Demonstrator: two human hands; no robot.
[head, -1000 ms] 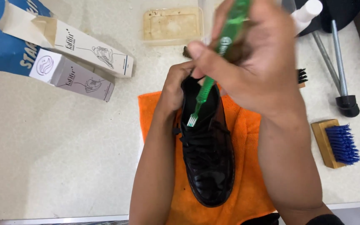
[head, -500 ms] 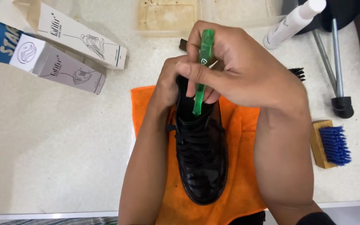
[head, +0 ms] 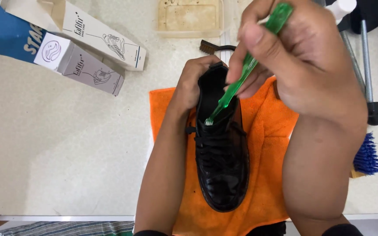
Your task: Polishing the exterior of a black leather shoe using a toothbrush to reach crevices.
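Upper left, grey carton (head: 86,70) beside white carton (head: 97,32)

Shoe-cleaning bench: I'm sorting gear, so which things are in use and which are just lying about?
In use: black shoe, green toothbrush, orange cloth, left hand, right hand.
Lying about: two cartons, blue brush, plastic tray.

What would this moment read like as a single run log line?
left hand: grips black shoe at heel | right hand: holds green toothbrush, bristles at shoe tongue | shoe on orange cloth
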